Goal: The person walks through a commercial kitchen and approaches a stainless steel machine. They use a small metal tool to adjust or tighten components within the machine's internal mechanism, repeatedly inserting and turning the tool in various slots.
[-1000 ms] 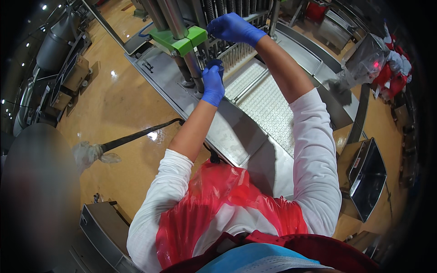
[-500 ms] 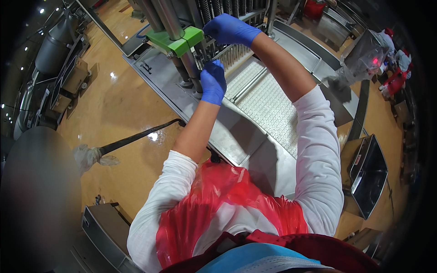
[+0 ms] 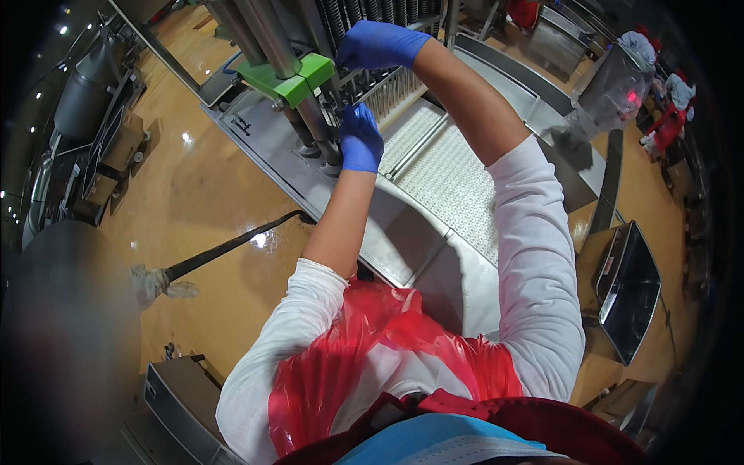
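Both my hands wear blue gloves and reach to a steel machine with rows of coil springs (image 3: 387, 11) above a row of thin metal needles (image 3: 391, 93). My left hand (image 3: 361, 141) is closed at the left end of the needle row, beside an upright steel post (image 3: 316, 120). Above it, my right hand (image 3: 380, 45) bends its fingers in toward the left end of the machine head, below the springs. Whatever either hand grips is hidden by the fingers. A bright green block (image 3: 291, 81) clamps round the post left of both hands.
Below the needles runs a white, studded conveyor bed (image 3: 449, 186) with a steel rod (image 3: 418, 146) across it. A black-lined bin (image 3: 632, 291) stands at right. A dark pole (image 3: 225, 248) crosses the floor at left. Other people (image 3: 673, 112) are far right, beside plastic-wrapped equipment (image 3: 612, 89).
The machine and floor have shifted slightly left in the view. Both hands keep to the same end of the needle row, with small changes in the left fingers.
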`<state>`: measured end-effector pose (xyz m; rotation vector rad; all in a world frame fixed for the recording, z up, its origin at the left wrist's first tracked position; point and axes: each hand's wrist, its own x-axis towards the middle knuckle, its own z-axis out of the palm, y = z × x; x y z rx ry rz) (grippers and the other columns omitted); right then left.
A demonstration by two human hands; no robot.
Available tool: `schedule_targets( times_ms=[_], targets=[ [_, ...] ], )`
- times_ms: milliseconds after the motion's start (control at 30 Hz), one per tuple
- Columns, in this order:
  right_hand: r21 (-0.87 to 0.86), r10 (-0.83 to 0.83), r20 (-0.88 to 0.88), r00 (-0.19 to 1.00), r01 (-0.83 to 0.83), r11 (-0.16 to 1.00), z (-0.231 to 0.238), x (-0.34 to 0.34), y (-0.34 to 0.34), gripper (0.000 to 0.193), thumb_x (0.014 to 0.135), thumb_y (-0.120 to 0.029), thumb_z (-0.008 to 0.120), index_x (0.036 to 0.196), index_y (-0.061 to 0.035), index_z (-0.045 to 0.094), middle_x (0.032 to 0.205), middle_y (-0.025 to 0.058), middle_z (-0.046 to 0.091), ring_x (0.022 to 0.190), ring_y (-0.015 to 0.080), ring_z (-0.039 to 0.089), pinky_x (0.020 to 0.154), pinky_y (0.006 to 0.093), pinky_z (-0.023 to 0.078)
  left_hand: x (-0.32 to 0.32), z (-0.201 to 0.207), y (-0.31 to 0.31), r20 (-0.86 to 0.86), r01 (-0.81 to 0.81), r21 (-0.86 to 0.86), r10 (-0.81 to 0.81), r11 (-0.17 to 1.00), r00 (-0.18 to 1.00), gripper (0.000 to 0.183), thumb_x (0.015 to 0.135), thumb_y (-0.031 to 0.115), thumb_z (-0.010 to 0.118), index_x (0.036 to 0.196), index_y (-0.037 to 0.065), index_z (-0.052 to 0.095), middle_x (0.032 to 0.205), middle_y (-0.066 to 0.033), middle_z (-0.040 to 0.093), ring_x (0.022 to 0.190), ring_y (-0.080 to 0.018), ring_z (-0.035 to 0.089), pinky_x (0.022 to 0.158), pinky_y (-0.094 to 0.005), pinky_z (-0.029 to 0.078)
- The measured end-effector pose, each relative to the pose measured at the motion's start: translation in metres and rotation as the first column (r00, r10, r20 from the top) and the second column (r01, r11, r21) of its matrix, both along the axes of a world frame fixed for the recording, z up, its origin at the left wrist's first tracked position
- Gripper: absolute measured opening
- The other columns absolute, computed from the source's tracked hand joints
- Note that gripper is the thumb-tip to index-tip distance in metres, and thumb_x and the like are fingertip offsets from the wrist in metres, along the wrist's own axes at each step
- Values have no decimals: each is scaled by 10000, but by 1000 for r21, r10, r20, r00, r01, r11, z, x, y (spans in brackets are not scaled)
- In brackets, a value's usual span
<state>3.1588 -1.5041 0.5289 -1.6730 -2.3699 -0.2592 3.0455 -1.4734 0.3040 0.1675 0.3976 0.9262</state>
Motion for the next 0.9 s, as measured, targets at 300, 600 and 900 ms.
schedule_targets(
  times_ms=[300,600,900],
  targets=[
    [28,1,-80,997,1,1000,-14,10,10,133,824,-201,646,851,-101,729,780,148,688,732,352,680,697,431,552,4,-3,1,16,-7,39,6,999,1000,363,959,322,651,1207,71,566,1269,-33,577,1235,-132,514,1107,-264,369],
    [113,-172,-39,984,175,978,-25,-15,-8,170,816,-161,613,908,-85,733,851,196,697,853,395,691,791,471,568,0,24,-17,-54,-21,10,22,1000,998,613,953,342,635,1440,42,417,1523,-61,414,1419,-172,363,1208,-279,233],
    [-13,-125,-131,983,124,992,-22,-10,10,214,840,-208,617,959,-89,749,873,197,706,831,379,689,779,444,563,-2,14,-11,-64,13,84,-7,996,998,563,960,329,641,1408,52,444,1513,-69,416,1404,-168,377,1200,-297,261]
  ],
)
